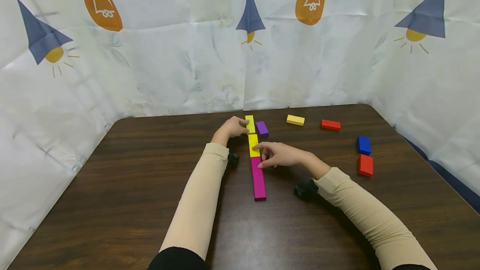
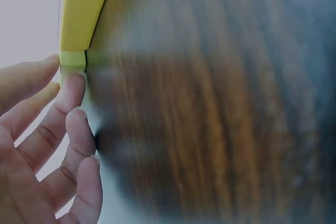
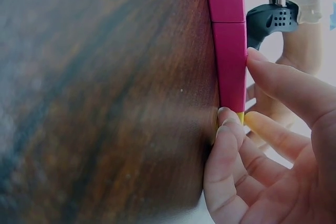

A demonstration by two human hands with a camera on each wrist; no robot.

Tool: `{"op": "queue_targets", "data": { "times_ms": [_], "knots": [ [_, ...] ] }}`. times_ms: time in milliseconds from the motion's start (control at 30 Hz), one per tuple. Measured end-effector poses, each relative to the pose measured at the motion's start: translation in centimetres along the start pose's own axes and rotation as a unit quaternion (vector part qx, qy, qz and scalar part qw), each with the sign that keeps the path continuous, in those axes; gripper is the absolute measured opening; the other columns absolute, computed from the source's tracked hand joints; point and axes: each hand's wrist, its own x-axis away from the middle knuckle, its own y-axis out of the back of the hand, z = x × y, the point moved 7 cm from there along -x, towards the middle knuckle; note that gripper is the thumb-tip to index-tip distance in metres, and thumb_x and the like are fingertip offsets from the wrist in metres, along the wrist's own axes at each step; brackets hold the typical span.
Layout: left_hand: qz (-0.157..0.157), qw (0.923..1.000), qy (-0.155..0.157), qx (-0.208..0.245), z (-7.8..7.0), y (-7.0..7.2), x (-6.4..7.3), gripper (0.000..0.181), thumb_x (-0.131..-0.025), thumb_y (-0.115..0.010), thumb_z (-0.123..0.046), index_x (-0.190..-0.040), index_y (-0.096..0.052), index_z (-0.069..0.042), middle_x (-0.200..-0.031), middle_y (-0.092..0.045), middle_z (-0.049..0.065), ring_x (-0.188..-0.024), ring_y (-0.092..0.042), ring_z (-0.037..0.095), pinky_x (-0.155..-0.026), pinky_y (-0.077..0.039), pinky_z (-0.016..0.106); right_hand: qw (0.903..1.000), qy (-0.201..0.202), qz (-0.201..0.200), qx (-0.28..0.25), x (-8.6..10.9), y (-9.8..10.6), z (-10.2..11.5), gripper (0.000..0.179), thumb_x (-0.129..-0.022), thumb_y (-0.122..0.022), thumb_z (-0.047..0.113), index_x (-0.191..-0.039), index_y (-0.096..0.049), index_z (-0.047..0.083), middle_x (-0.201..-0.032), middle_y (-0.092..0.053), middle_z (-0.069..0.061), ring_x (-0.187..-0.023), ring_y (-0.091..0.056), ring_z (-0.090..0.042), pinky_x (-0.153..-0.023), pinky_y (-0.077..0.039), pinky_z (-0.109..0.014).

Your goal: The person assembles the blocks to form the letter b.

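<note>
Several rectangular blocks form a straight line on the table. Farthest in it is a yellow-green block [image 1: 250,125], which my left hand [image 1: 233,127] holds at its left edge with thumb and fingers. Nearer along the line comes a yellow block [image 1: 253,151], followed by two magenta blocks [image 1: 259,187] end to end. My right hand [image 1: 281,154] stretches its index finger over the yellow block while the thumb touches the farther magenta block [image 3: 230,64]. Its other fingertips are bent close beside the line in the right wrist view. A purple block [image 1: 262,128] lies right of the yellow-green one.
Off to the right are a pale yellow block [image 1: 295,120], a red block [image 1: 330,125], a blue block [image 1: 363,145] and another red block [image 1: 365,166]. A patterned white curtain [image 1: 180,70] stands behind the dark wooden table [image 1: 131,191]. Black cameras are worn on both wrists.
</note>
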Motion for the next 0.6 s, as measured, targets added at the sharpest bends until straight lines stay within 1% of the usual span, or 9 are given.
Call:
{"op": "queue_targets", "data": {
  "times_ms": [233,333,467,533,600],
  "knots": [
    [-0.005,1.0,0.003,0.002,0.02,-0.14,-0.17,0.05,-0.102,-0.064,-0.018,-0.151,-0.052,-0.01,-0.144,-0.058,0.017,-0.114,-0.066,0.031,-0.096,-0.05,0.04,1.0,-0.006,0.001,0.002,-0.13,0.07,-0.22,0.063,-0.096,-0.074,0.019,-0.149,-0.045,0.001,-0.097,-0.059,-0.005,-0.073,-0.056,-0.016,-0.07,-0.051,-0.03],
    [-0.006,1.0,0.002,0.002,-0.01,-0.12,-0.21,0.05,-0.103,-0.064,-0.019,-0.151,-0.053,-0.01,-0.138,-0.062,0.018,-0.111,-0.066,0.03,-0.094,-0.05,0.04,1.0,-0.008,0.001,0.003,-0.1,0.11,-0.2,0.063,-0.096,-0.074,0.019,-0.149,-0.045,0.002,-0.097,-0.059,-0.005,-0.073,-0.056,-0.016,-0.07,-0.051,-0.03],
    [-0.012,0.9999,0.003,0.0,-0.05,-0.13,-0.21,0.051,-0.102,-0.066,-0.022,-0.151,-0.053,-0.012,-0.129,-0.067,0.018,-0.1,-0.064,0.026,-0.09,-0.05,0.038,1.0,-0.009,0.001,0.001,-0.05,0.1,-0.12,0.062,-0.096,-0.074,0.019,-0.149,-0.046,0.002,-0.098,-0.059,-0.005,-0.073,-0.057,-0.016,-0.07,-0.052,-0.03],
    [-0.012,0.9999,0.005,0.002,-0.03,-0.19,-0.21,0.052,-0.102,-0.067,-0.022,-0.151,-0.053,-0.013,-0.129,-0.067,0.017,-0.097,-0.061,0.025,-0.089,-0.049,0.037,1.0,-0.009,0.001,-0.001,-0.05,0.08,-0.08,0.062,-0.096,-0.074,0.019,-0.149,-0.046,0.002,-0.098,-0.059,-0.005,-0.074,-0.057,-0.016,-0.071,-0.052,-0.03],
    [-0.01,0.9999,0.006,0.004,0.03,-0.23,-0.21,0.054,-0.102,-0.067,-0.022,-0.152,-0.052,-0.014,-0.129,-0.067,0.017,-0.098,-0.061,0.025,-0.09,-0.049,0.037,1.0,-0.009,0.0,-0.002,-0.06,0.07,-0.07,0.062,-0.096,-0.075,0.019,-0.148,-0.046,0.002,-0.098,-0.059,-0.005,-0.074,-0.057,-0.016,-0.071,-0.053,-0.03]
  ]
}}
